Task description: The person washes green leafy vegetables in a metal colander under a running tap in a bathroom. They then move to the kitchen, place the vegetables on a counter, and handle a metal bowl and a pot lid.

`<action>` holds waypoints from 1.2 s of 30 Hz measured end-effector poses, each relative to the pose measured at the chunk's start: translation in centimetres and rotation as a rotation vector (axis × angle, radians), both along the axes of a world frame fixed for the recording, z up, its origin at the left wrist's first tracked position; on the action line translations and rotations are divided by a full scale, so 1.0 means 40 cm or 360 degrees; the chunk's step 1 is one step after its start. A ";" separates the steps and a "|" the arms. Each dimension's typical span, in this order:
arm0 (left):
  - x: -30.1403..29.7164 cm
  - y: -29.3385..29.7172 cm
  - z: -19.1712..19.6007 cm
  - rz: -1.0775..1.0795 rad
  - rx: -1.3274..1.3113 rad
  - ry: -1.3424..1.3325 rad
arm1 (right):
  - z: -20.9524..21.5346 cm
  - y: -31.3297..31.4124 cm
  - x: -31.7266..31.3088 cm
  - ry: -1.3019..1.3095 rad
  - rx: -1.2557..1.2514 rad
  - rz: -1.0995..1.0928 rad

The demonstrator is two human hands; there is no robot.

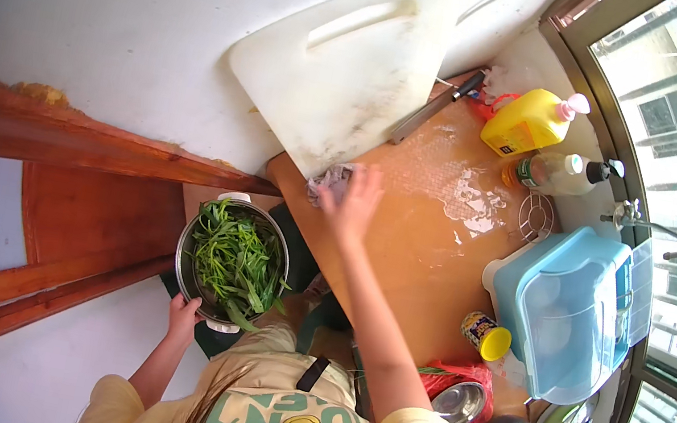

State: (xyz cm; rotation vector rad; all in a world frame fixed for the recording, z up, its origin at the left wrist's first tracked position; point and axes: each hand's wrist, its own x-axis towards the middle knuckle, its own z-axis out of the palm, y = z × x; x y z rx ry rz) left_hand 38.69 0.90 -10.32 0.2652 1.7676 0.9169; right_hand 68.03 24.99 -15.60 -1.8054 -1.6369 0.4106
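A metal pot [184,252] with white handles, full of green leafy vegetables [235,261], is low on the left, beside the counter corner. My left hand [182,317] grips its near left rim, fingers closed. Over the counter's left corner, my right hand [354,201] has its fingers stretched out. A crumpled greyish cloth [330,183] sits against the thumb side of that hand, at the foot of a white cutting board [352,60]. The board leans on the wall. Whether the fingers press on the cloth I cannot tell.
Water puddles lie on the brown counter [412,283]. A knife [428,114], a yellow pump bottle [531,123] and other bottles stand at the back. To the right are a blue lidded box [528,268], a yellow-lidded can [484,335] and a metal bowl [459,402]. A wooden frame [113,154] borders the left.
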 end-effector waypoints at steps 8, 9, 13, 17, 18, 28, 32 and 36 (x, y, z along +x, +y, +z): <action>0.005 0.020 -0.002 -0.0091 0.0014 0.0030 | 0.004 0.001 0.147 0.1025 0.0015 -0.0381; 0.000 0.018 -0.008 -0.0088 -0.0005 0.0011 | -0.012 -0.016 0.226 0.0892 0.0235 -0.0548; 0.011 0.027 0.002 -0.0102 0.0012 0.0026 | -0.012 -0.075 0.552 0.0540 0.0535 -0.1017; 0.018 0.055 0.003 -0.0197 -0.0009 -0.0008 | -0.160 -0.092 0.680 -0.0958 0.0501 -0.1024; 0.025 0.063 0.008 -0.0212 -0.0008 -0.0012 | -0.174 -0.088 0.676 -0.0877 0.0458 -0.1088; -0.018 0.044 -0.015 -0.0247 -0.0059 0.0055 | -0.131 0.075 0.764 -0.0345 0.0297 -0.0452; -0.020 0.017 -0.003 -0.0159 -0.0072 0.0115 | -0.205 0.091 0.638 -0.0202 0.0257 -0.0319; -0.056 -0.021 0.012 -0.0075 -0.0048 -0.0004 | -0.170 0.028 0.268 0.0270 0.0391 0.0165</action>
